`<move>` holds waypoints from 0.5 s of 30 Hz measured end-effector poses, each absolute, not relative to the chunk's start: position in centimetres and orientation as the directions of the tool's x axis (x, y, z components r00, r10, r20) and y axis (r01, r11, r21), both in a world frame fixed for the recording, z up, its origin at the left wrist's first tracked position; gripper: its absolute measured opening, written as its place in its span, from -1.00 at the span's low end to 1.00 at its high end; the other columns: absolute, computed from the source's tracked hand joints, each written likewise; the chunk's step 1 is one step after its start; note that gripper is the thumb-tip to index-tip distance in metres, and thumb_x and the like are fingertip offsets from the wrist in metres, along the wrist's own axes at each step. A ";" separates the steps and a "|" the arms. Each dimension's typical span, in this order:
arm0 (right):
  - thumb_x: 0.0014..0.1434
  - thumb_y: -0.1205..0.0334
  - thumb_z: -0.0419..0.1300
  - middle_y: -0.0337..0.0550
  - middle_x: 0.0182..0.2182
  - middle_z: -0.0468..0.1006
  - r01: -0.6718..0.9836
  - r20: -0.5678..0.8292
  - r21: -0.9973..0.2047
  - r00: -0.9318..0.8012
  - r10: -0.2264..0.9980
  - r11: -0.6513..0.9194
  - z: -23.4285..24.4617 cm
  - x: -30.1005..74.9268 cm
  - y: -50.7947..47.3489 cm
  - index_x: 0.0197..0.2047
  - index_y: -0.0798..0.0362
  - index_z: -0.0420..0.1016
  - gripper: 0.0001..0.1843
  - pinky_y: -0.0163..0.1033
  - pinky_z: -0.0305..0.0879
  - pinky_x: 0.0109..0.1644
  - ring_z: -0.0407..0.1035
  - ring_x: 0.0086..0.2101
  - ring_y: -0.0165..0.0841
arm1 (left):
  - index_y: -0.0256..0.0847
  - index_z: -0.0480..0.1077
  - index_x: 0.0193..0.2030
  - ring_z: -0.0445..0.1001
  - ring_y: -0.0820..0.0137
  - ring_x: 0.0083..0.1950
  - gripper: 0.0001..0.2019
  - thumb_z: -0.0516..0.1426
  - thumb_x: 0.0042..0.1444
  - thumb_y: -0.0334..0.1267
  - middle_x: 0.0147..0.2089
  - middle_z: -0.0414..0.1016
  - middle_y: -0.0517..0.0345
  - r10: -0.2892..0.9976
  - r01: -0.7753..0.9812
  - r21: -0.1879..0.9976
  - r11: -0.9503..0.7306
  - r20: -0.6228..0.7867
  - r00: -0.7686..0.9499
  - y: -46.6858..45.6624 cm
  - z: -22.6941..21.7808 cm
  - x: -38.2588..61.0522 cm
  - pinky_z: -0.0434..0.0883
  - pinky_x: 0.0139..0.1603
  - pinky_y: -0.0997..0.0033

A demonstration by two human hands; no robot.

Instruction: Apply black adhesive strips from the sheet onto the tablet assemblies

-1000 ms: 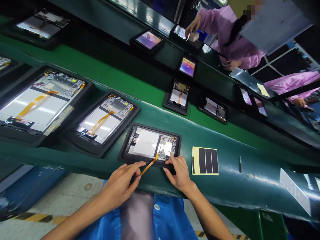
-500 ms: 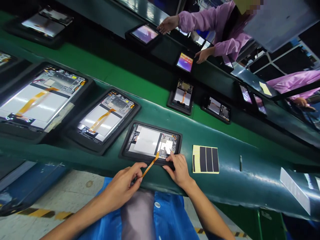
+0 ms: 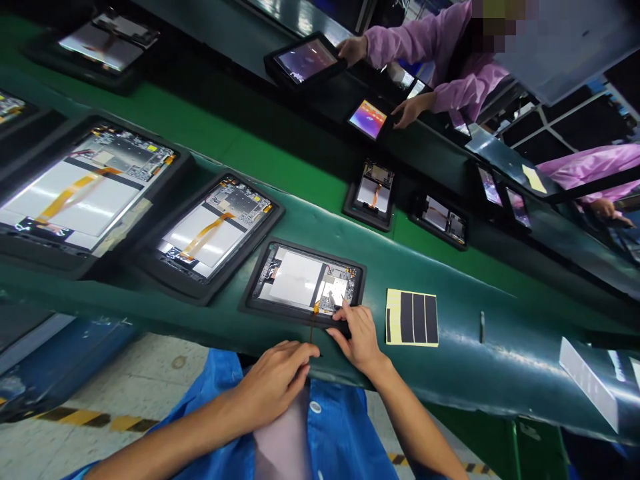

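Observation:
An opened tablet [image 3: 296, 277] lies in a black padded tray [image 3: 256, 309] in front of me, its white battery and circuit board [image 3: 334, 293] showing. From the board's lower edge an orange ribbon cable [image 3: 314, 327] runs toward me, seen almost edge-on. My left hand [image 3: 283, 377] is closed, pinching the free end of this cable just below the tray. At the tray's lower right corner, my right hand [image 3: 357, 337] has its fingertips on the board's edge and its thumb against the tray's side, gripping the tablet there.
Two more opened tablets with orange cables, one nearer [image 3: 215, 230] and one larger [image 3: 87, 190], lie to the left. Right of my hand is a yellow sheet with black adhesive strips [image 3: 413, 319]. Across the green belt [image 3: 280, 163], a co-worker in pink sleeves [image 3: 415, 37] handles tablets.
My left hand has moved right and slightly down, swinging the ribbon cable from a slant to nearly straight toward me. My right hand stays in place. The co-worker has tilted up a tablet.

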State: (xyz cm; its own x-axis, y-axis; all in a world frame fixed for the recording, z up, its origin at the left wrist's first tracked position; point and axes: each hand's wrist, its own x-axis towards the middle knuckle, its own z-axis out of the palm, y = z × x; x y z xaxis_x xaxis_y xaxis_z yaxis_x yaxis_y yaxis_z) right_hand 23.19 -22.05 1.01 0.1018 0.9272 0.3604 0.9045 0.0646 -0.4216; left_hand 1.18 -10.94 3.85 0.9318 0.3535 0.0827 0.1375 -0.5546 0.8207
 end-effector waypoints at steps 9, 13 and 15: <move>0.49 0.13 0.12 -0.10 -0.19 0.64 0.899 0.347 -0.434 0.106 0.932 0.060 1.3 23.1 -22.0 0.58 0.05 -0.15 -0.23 -0.04 0.38 -0.02 0.47 -0.21 -0.21 | -0.09 0.37 -0.04 0.47 0.47 -0.38 -0.81 0.00 0.32 -0.37 -0.34 0.46 0.30 0.455 0.198 0.924 -0.326 -0.030 0.890 -11.8 3.8 0.9 0.37 -0.33 0.50; 0.49 0.14 0.12 -0.10 -0.19 0.64 0.898 0.343 -0.437 0.106 0.933 0.058 1.2 23.1 -22.0 0.58 0.04 -0.15 -0.24 -0.03 0.37 -0.01 0.47 -0.20 -0.21 | -0.10 0.39 -0.10 0.48 0.46 -0.35 -0.81 -0.01 0.30 -0.39 -0.34 0.48 0.26 0.469 0.209 0.921 -0.328 -0.033 0.882 -12.1 4.1 1.2 0.37 -0.31 0.49; 0.49 0.14 0.12 -0.10 -0.19 0.64 0.898 0.345 -0.435 0.101 0.933 0.063 1.2 23.1 -22.0 0.58 0.05 -0.14 -0.24 -0.03 0.37 -0.01 0.47 -0.20 -0.20 | -0.12 0.40 -0.13 0.49 0.44 -0.34 -0.80 -0.02 0.29 -0.40 -0.34 0.50 0.24 0.457 0.212 0.910 -0.356 -0.028 0.889 -12.2 4.2 1.4 0.36 -0.30 0.47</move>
